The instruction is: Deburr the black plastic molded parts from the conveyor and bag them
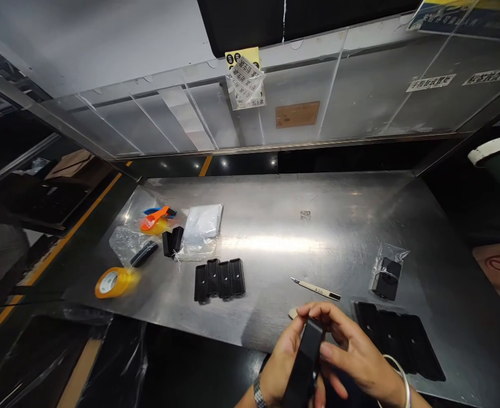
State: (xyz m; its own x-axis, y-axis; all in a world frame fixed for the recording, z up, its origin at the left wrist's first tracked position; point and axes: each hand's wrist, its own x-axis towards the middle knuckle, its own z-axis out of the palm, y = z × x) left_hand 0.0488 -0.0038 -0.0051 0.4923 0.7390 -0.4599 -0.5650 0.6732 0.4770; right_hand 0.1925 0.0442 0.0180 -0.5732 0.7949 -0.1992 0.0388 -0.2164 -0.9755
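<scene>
At the table's front edge my left hand (282,354) is closed around a long black rectangular plastic part (304,360). The fingers of my right hand (352,348) curl against the same part's upper end and right side. Just beyond my hands lies a craft knife (317,288) marked A26, its blade pointing left. A small pale object (293,313), mostly hidden, shows behind my fingers. To the right, several larger black trays (418,347) lie side by side, partly covered by my right hand. Further back is a black part in a clear bag (386,277).
On the steel table (271,204), several small black trays (224,279) stand in a row. Further left are a stack of clear bags (203,222), two black parts (172,242), an orange tape dispenser (155,219) and a yellow tape roll (113,283). A clear-fronted shelf (360,96) hangs above.
</scene>
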